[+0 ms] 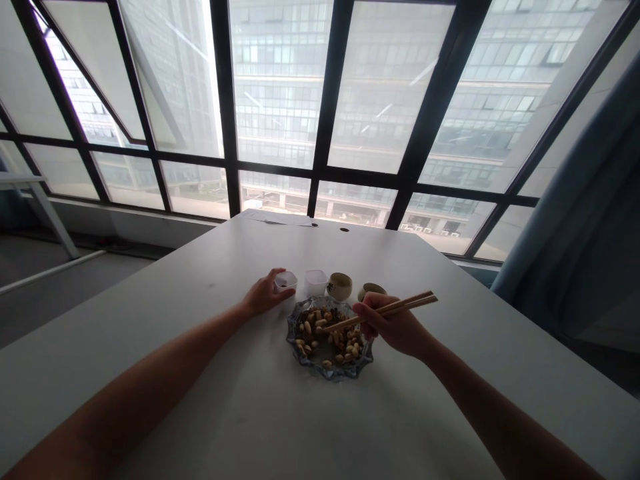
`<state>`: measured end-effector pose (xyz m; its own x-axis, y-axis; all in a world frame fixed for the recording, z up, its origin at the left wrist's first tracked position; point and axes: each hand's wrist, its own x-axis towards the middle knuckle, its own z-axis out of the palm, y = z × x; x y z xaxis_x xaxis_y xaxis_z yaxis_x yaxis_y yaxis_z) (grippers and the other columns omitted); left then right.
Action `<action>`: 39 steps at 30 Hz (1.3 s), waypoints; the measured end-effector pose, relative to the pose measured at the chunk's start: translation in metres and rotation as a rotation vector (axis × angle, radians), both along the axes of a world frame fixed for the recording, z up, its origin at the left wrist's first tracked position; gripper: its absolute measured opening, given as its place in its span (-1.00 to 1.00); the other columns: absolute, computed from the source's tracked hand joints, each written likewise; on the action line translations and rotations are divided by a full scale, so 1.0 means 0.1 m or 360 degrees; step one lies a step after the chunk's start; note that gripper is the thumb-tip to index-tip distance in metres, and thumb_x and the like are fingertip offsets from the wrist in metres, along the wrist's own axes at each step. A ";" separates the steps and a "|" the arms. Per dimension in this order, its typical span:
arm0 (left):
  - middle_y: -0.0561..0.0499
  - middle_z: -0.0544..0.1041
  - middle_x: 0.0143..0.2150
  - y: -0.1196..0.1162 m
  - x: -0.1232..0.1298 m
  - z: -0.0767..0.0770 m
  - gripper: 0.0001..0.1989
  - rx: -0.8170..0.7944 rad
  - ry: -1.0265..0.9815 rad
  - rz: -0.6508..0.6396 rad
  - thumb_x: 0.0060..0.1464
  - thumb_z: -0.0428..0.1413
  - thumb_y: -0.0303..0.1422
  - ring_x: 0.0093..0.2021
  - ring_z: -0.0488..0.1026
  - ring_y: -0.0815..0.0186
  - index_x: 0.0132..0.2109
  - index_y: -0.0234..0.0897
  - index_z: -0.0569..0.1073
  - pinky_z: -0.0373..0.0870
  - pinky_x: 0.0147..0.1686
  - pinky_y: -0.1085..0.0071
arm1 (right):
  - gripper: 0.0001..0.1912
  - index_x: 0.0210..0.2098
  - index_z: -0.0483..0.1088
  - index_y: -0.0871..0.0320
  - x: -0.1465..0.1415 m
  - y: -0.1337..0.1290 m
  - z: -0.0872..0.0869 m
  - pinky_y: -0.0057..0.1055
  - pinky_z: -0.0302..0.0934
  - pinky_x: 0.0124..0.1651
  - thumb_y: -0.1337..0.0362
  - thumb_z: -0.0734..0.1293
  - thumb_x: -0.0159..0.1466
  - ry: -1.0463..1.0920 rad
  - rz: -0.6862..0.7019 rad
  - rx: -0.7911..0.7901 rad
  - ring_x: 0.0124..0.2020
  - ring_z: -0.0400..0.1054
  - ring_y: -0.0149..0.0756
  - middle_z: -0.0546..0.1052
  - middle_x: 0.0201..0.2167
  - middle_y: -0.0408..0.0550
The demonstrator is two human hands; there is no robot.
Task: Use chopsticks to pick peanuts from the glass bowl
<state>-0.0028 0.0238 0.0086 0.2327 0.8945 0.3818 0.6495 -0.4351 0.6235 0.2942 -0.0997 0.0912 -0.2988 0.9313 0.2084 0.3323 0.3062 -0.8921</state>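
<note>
My left hand [266,293] grips a small clear plastic cup [287,281] from its left side; something dark lies at the cup's bottom. Between the fingers of my right hand [387,323] is a pair of chopsticks [410,302], their tips down among the peanuts [345,340] in a scalloped glass dish [330,373]. Smaller dark bits, too small to name, are mixed with the peanuts. Whether the tips pinch anything cannot be made out. Behind the dish stand a second clear cup [315,283], an olive cup with dark writing [340,286], and another olive cup [373,289], partly hidden by my right hand.
The white table [225,413] reaches to the windows, with papers [275,218] and two dark round holes at its far end. A blue curtain [565,200] hangs at the right. Another white table [50,213] stands at the left.
</note>
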 end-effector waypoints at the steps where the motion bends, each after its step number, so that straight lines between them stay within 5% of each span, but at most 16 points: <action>1: -0.08 0.59 -0.24 0.00 0.00 0.00 -0.25 -0.0001 -0.0006 -0.0009 -0.01 0.16 0.09 -0.29 0.53 0.17 0.20 -0.27 0.28 0.43 -0.22 0.26 | -0.50 -0.57 0.29 0.13 0.01 0.01 0.01 -0.49 0.23 -0.64 -0.16 0.40 0.17 -0.0002 -0.0043 0.0057 -0.67 0.36 -0.38 0.47 -0.69 -0.13; 5: -0.09 0.59 -0.24 0.01 0.00 -0.03 -0.27 0.0008 0.0000 -0.0025 0.00 0.14 0.09 -0.30 0.54 0.17 0.20 -0.27 0.28 0.44 -0.22 0.26 | -0.48 -0.56 0.31 0.15 0.09 -0.01 0.10 -0.51 0.22 -0.64 -0.17 0.36 0.21 -0.0001 -0.0133 0.0175 -0.67 0.35 -0.41 0.47 -0.68 -0.13; 12: -0.11 0.59 -0.20 0.02 0.00 -0.04 -0.27 0.0009 0.0006 -0.0038 0.01 0.14 0.08 -0.24 0.54 0.14 0.20 -0.26 0.27 0.43 -0.17 0.23 | -0.43 -0.53 0.33 0.18 0.13 -0.07 0.18 -0.56 0.16 -0.68 -0.22 0.28 0.23 -0.0156 0.0284 -0.0219 -0.75 0.28 -0.46 0.41 -0.75 -0.18; 20: -0.08 0.59 -0.24 0.01 -0.01 -0.03 -0.29 0.0020 0.0033 -0.0039 0.03 0.14 0.07 -0.24 0.54 0.14 0.21 -0.25 0.27 0.43 -0.18 0.24 | -0.48 -0.54 0.31 0.16 0.13 -0.03 0.13 -0.55 0.17 -0.66 -0.16 0.31 0.25 -0.0217 -0.0051 0.0199 -0.70 0.31 -0.45 0.45 -0.68 -0.14; 25: -0.08 0.59 -0.23 0.03 -0.01 -0.05 -0.30 0.0053 0.0030 -0.0036 0.03 0.14 0.06 -0.25 0.54 0.14 0.20 -0.24 0.28 0.44 -0.19 0.24 | -0.45 -0.58 0.30 0.15 0.13 -0.07 0.21 -0.52 0.22 -0.66 -0.20 0.30 0.24 -0.0157 -0.0098 0.0250 -0.70 0.32 -0.42 0.44 -0.70 -0.14; 34: -0.07 0.58 -0.27 0.01 0.00 -0.03 -0.31 0.0061 0.0060 -0.0032 0.04 0.13 0.07 -0.29 0.54 0.15 0.19 -0.26 0.28 0.44 -0.22 0.25 | -0.58 -0.52 0.35 0.12 -0.06 -0.26 0.20 -0.48 0.21 -0.60 -0.04 0.32 0.30 -0.0280 0.0410 0.0083 -0.62 0.34 -0.38 0.45 -0.63 -0.13; 39: -0.08 0.59 -0.23 0.03 -0.01 -0.04 -0.31 0.0059 0.0041 -0.0049 0.04 0.13 0.06 -0.24 0.55 0.14 0.19 -0.25 0.27 0.44 -0.18 0.23 | -0.57 -0.54 0.30 0.10 -0.11 -0.29 0.17 -0.47 0.20 -0.61 -0.02 0.28 0.34 -0.0364 0.0449 0.0198 -0.64 0.33 -0.38 0.43 -0.64 -0.15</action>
<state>-0.0034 0.0268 0.0042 0.2700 0.8721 0.4081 0.6514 -0.4775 0.5896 0.2827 -0.1287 0.1080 -0.5917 0.7776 0.2128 0.4055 0.5152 -0.7551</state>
